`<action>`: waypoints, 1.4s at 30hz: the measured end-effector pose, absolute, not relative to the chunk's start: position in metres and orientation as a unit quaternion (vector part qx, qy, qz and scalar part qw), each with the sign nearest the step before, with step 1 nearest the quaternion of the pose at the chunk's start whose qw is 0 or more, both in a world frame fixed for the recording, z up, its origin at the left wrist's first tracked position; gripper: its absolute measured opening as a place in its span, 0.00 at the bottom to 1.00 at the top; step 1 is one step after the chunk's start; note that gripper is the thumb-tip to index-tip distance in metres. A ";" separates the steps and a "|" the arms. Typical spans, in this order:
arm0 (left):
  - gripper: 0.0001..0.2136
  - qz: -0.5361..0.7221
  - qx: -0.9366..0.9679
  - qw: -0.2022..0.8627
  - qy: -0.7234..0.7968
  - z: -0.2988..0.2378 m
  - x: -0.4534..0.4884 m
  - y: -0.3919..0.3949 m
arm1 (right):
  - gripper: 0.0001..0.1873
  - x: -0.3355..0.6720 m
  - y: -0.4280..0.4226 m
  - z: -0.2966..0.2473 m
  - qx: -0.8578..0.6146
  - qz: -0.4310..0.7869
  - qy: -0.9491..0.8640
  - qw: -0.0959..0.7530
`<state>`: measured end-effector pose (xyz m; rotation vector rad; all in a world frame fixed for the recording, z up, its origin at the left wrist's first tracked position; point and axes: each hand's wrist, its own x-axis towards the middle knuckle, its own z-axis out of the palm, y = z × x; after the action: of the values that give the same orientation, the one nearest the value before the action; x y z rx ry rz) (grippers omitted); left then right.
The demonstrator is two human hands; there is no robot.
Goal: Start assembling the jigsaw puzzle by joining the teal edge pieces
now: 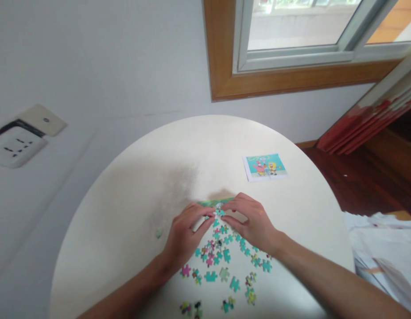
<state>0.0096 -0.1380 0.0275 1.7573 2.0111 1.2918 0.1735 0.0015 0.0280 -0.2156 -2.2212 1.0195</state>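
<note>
Both of my hands rest on a round white table [132, 186] and meet over a joined strip of puzzle pieces [216, 204]. My left hand [185, 232] pinches a small teal piece [219, 212] against the strip. My right hand [248, 219] presses its fingertips on the same spot from the other side, fingers curled. Several loose teal, pink and yellow jigsaw pieces [222, 261] lie scattered between my wrists and toward the near edge. A single pale green piece [158, 232] lies apart to the left of my left hand.
A small cartoon reference picture [265, 167] lies on the table at the far right. White wall with a socket plate [16, 144] is on the left, a wood-framed window [292, 44] behind. Crumpled white sheets [381, 243] sit beside the table's right edge, above a dark wooden floor.
</note>
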 end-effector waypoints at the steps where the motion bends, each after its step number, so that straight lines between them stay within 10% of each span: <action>1: 0.05 0.447 0.570 0.104 0.682 0.027 0.010 -0.138 | 0.07 0.172 -0.003 0.028 -0.078 0.393 -0.849 0.344; 32: 0.07 0.522 0.440 0.307 0.664 0.034 0.014 -0.137 | 0.07 0.172 -0.004 0.034 0.037 0.419 -0.863 0.279; 42: 0.12 0.335 0.662 0.111 0.661 0.031 0.003 -0.136 | 0.07 0.183 0.037 0.030 -0.073 0.341 -0.897 0.271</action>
<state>0.0034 -0.1362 0.0313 1.9453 1.9412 0.9830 0.1833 0.0374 0.0301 -0.1956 -2.4169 0.9186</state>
